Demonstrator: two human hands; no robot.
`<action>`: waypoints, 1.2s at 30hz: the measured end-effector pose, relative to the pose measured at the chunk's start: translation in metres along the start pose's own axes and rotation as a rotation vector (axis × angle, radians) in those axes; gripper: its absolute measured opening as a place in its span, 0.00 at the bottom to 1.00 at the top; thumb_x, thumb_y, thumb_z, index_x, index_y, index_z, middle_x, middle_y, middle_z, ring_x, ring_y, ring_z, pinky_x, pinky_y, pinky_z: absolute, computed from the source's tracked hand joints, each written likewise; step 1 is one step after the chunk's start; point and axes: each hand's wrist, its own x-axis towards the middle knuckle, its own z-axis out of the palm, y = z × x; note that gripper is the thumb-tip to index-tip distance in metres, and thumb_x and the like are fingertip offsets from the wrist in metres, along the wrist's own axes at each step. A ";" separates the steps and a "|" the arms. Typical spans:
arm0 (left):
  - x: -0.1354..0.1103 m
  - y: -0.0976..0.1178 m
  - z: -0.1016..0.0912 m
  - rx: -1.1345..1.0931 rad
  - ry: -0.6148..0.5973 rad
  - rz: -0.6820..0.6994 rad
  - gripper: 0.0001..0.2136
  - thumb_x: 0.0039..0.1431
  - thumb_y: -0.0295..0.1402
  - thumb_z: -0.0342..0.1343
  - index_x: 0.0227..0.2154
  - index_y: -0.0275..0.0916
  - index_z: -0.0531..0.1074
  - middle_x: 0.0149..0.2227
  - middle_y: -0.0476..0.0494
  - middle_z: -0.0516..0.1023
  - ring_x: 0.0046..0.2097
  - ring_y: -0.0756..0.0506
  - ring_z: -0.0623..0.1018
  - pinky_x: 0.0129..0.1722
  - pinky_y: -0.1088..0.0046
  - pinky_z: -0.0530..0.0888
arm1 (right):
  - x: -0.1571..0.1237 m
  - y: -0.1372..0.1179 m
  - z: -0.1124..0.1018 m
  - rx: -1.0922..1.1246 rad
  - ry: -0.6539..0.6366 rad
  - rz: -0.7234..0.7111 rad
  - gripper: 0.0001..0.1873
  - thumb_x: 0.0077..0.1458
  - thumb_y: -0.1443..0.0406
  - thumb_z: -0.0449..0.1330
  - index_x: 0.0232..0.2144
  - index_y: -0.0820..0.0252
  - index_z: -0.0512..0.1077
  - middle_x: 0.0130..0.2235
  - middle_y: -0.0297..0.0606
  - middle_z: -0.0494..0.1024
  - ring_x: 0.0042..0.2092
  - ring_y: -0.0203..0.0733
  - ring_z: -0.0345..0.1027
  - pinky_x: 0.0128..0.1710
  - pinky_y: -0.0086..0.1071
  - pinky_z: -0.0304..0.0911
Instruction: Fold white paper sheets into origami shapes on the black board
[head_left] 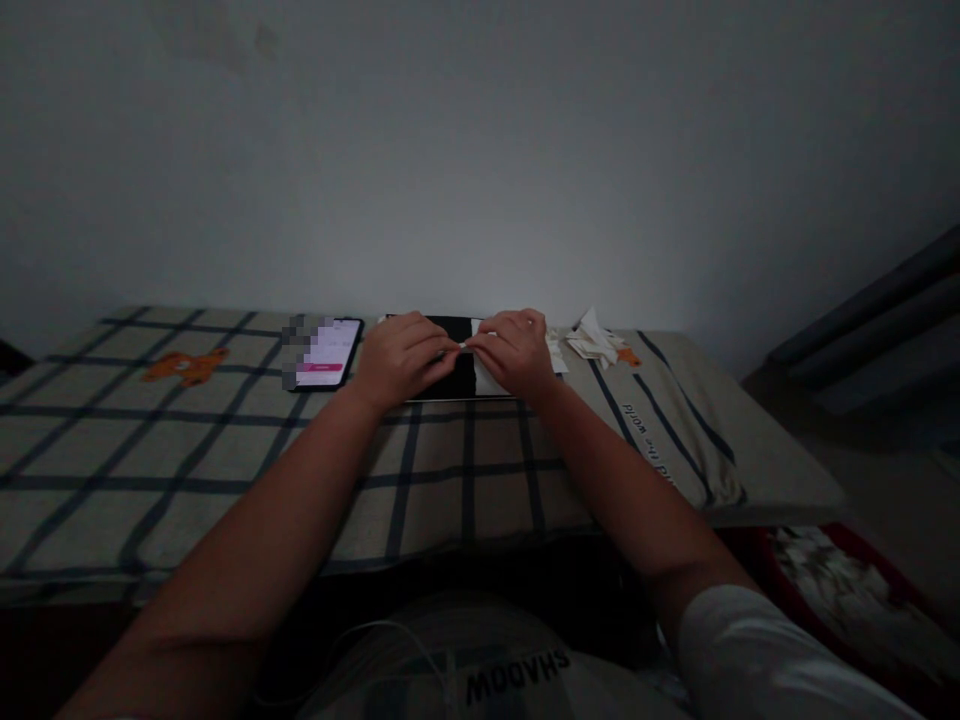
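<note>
My left hand (401,358) and right hand (514,352) meet fingertip to fingertip, both pinching a small white paper piece (463,347) between them. It sits dead centre above the black board (450,380) on the bed, equally near both hands.

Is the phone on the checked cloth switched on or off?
On: the phone screen glows white and pink, lying face up left of the left hand.

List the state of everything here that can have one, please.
Phone: screen lit, lying flat.
Paper strip: pinched by both hands.
Left hand: fingers closed on strip.
Right hand: fingers closed on strip.
Black board: flat under hands.
Paper scraps: piled, loose.
</note>
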 end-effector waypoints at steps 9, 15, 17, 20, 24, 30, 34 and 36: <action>-0.004 -0.007 -0.001 -0.122 0.008 -0.109 0.05 0.61 0.34 0.59 0.34 0.40 0.79 0.34 0.44 0.82 0.37 0.46 0.78 0.40 0.67 0.73 | -0.002 0.001 -0.001 0.080 -0.023 0.102 0.10 0.66 0.61 0.54 0.40 0.53 0.76 0.39 0.38 0.76 0.45 0.45 0.64 0.51 0.43 0.48; -0.005 -0.009 0.000 -0.138 -0.067 -0.092 0.07 0.63 0.36 0.57 0.35 0.41 0.80 0.36 0.43 0.82 0.38 0.46 0.78 0.40 0.66 0.73 | 0.003 0.000 -0.003 0.236 -0.046 0.068 0.11 0.66 0.59 0.55 0.39 0.56 0.76 0.35 0.39 0.76 0.40 0.44 0.64 0.44 0.40 0.53; -0.005 -0.007 0.001 -0.145 -0.071 -0.088 0.08 0.63 0.37 0.57 0.34 0.41 0.80 0.36 0.43 0.82 0.38 0.46 0.78 0.40 0.67 0.72 | 0.005 0.001 -0.002 0.317 -0.062 0.045 0.12 0.66 0.59 0.55 0.39 0.57 0.76 0.33 0.39 0.76 0.38 0.43 0.64 0.42 0.39 0.54; -0.003 -0.006 0.001 -0.183 -0.059 -0.124 0.09 0.63 0.38 0.58 0.32 0.40 0.79 0.34 0.43 0.82 0.38 0.46 0.77 0.40 0.67 0.72 | 0.007 0.001 0.000 0.444 -0.085 0.038 0.11 0.65 0.60 0.55 0.37 0.58 0.75 0.32 0.38 0.75 0.37 0.42 0.64 0.41 0.38 0.56; -0.002 -0.008 0.004 -0.270 -0.132 -0.175 0.09 0.62 0.40 0.59 0.31 0.41 0.78 0.34 0.44 0.82 0.38 0.46 0.77 0.42 0.66 0.71 | 0.009 0.002 0.001 0.606 -0.112 0.084 0.10 0.62 0.59 0.59 0.33 0.59 0.74 0.31 0.37 0.75 0.36 0.40 0.64 0.40 0.36 0.58; -0.001 -0.009 0.005 -0.405 -0.186 -0.193 0.08 0.60 0.40 0.61 0.33 0.42 0.79 0.37 0.44 0.83 0.42 0.45 0.77 0.46 0.64 0.70 | 0.004 0.004 0.004 0.877 -0.306 0.383 0.13 0.56 0.56 0.63 0.32 0.60 0.75 0.31 0.35 0.76 0.31 0.35 0.63 0.32 0.31 0.57; 0.002 -0.006 0.003 -0.514 -0.211 -0.265 0.08 0.60 0.40 0.60 0.31 0.42 0.78 0.38 0.45 0.83 0.43 0.46 0.78 0.48 0.63 0.70 | 0.004 0.004 0.009 1.054 -0.356 0.544 0.16 0.52 0.53 0.65 0.32 0.61 0.75 0.30 0.34 0.75 0.32 0.35 0.63 0.32 0.30 0.57; 0.003 -0.006 0.002 -0.559 -0.246 -0.319 0.09 0.59 0.41 0.60 0.31 0.42 0.78 0.37 0.45 0.82 0.43 0.45 0.78 0.49 0.63 0.70 | 0.004 0.004 0.010 1.139 -0.369 0.580 0.16 0.51 0.54 0.66 0.31 0.61 0.75 0.30 0.33 0.74 0.32 0.34 0.63 0.33 0.30 0.58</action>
